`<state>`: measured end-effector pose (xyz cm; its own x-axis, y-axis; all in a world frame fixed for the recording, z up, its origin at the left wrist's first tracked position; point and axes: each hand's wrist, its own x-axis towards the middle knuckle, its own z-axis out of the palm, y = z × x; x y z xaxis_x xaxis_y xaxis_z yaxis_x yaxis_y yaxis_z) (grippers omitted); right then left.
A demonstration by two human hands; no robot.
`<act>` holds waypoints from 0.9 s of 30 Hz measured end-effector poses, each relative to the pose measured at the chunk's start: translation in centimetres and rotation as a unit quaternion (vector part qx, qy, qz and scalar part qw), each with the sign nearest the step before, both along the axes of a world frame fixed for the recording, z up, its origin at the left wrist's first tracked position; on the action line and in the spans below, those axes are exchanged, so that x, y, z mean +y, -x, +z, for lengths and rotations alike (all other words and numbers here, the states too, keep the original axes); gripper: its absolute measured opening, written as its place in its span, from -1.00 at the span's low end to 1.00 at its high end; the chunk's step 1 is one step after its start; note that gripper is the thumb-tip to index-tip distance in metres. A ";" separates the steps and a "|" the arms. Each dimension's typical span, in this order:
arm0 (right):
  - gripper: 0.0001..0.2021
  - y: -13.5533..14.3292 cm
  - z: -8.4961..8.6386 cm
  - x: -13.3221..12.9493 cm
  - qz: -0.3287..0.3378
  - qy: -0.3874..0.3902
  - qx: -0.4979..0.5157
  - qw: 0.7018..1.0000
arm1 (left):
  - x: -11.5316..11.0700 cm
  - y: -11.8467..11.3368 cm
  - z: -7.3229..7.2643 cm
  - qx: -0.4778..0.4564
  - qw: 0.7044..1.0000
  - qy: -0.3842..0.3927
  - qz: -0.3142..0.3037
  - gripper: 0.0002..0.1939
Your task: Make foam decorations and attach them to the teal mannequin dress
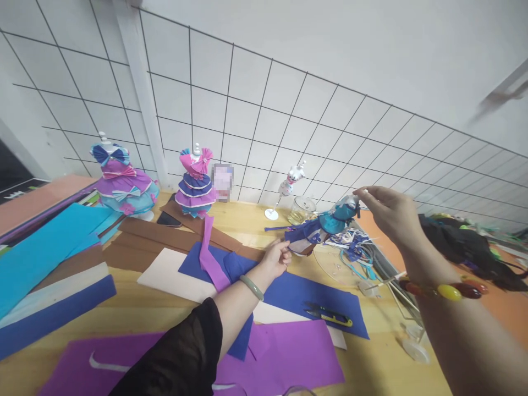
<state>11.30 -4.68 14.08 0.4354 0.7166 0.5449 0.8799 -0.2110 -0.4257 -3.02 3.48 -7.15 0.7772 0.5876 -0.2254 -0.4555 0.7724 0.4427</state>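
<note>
A small doll dress form in a teal and blue dress [335,219] is held tilted on its side above the table, its neck end to the right. My left hand [277,259], with a bangle at the wrist, is closed on the skirt's blue hem. At the other end, the fingertips of my right hand [391,212] pinch the form's neck knob. Below my left hand lie sheets of blue felt [317,291] and purple felt [297,346]. Yellow-handled thread snips [330,315] rest on the blue sheet.
Two dressed forms, a blue-bowed one [124,181] and a pink-topped one [197,184], stand by the grid wall. Nearby are a bare white form [291,181], a glass jar [302,209] and a phone [170,218]. Fabric scraps [357,247] and thin sticks [388,281] lie right.
</note>
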 end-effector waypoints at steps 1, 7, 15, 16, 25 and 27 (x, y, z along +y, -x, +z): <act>-0.68 0.0 0.0 0.1 0.002 0.002 -0.001 1.000 | 0.0 0.0 0.0 0.003 1.000 -0.001 0.000 -0.77; -0.71 0.2 0.0 0.8 0.021 0.023 0.001 1.000 | -0.3 -0.2 0.0 0.039 0.999 -0.014 -0.003 -0.75; -0.73 -0.7 -1.1 1.3 0.028 0.014 -0.006 0.999 | -0.7 -0.1 0.6 0.090 0.996 -0.029 0.002 -0.42; -0.71 -0.8 -1.2 1.3 0.029 0.012 -0.010 0.999 | -0.7 0.0 0.7 0.093 0.995 -0.032 0.001 -0.40; -0.64 -0.9 -1.4 1.2 0.049 0.007 -0.049 0.998 | -0.7 -0.1 0.5 0.109 0.992 -0.054 -0.015 -0.35; -0.63 -0.9 -1.5 1.3 0.053 0.004 -0.045 0.998 | -0.6 -0.1 0.4 0.110 0.992 -0.059 -0.018 -0.36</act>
